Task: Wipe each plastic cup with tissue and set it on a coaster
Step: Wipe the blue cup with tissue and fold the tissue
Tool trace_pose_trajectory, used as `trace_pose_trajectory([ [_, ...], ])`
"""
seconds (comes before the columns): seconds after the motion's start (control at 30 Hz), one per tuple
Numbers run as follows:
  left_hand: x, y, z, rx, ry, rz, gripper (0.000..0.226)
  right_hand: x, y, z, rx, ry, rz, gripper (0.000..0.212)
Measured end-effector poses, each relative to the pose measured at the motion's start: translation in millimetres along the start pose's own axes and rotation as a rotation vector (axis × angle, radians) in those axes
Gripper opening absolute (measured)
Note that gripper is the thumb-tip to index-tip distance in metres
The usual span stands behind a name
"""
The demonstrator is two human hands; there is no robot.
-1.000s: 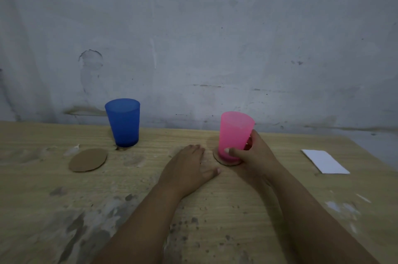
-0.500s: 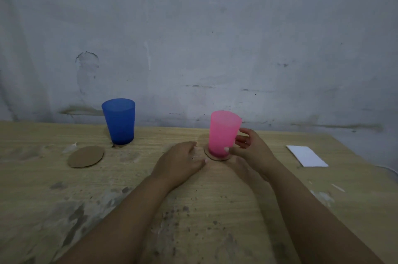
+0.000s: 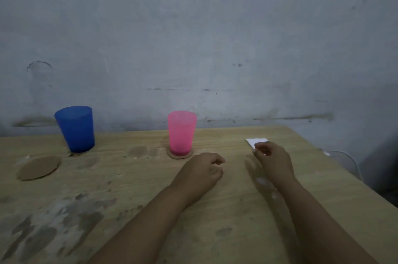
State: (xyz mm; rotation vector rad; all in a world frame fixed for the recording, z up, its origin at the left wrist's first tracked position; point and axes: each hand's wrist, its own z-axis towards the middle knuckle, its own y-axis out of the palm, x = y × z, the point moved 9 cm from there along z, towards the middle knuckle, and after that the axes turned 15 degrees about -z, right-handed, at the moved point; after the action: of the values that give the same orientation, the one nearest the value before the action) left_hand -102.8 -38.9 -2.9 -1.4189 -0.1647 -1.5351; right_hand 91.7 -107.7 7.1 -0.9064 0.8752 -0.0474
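A pink plastic cup (image 3: 182,132) stands upright on a round cardboard coaster (image 3: 172,154) at the middle of the wooden table. A blue plastic cup (image 3: 75,129) stands on the bare table at the back left, with a second, empty coaster (image 3: 38,167) in front of it. A folded white tissue (image 3: 257,141) lies flat at the back right. My right hand (image 3: 272,160) hovers over the tissue's near edge with loosely curled fingers and covers part of it. My left hand (image 3: 202,171) rests on the table right of the pink cup, loosely curled and holding nothing.
A grey stained wall (image 3: 193,48) rises directly behind the table. The table's right edge (image 3: 344,169) runs diagonally, and a white cable (image 3: 349,158) hangs beyond it. Dark stains mark the near left of the tabletop (image 3: 53,231).
My right hand let go of the pink cup, which stays on its coaster, and moved right to the tissue. My left hand slid right and curled loosely. The view turned right.
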Motion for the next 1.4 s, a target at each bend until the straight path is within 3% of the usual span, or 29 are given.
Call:
trace_pose_trajectory([
  [0.17,12,57,46,-0.064,0.034,0.044,0.035,21,-2,11,-0.006,0.036,-0.063,0.025],
  [0.33,8,87,85,-0.013,0.035,0.081,0.034,24,7,24,0.002,-0.035,-0.202,0.032],
  [0.73,-3,99,108,-0.057,0.117,0.180,0.041,32,20,41,0.013,-0.133,-0.378,0.015],
  [0.87,-1,102,107,-0.044,0.131,0.215,0.042,27,22,39,0.003,-0.153,-0.428,0.019],
  [1.4,9,102,109,0.032,0.224,0.306,0.043,37,4,39,0.136,-0.027,-0.187,0.018],
])
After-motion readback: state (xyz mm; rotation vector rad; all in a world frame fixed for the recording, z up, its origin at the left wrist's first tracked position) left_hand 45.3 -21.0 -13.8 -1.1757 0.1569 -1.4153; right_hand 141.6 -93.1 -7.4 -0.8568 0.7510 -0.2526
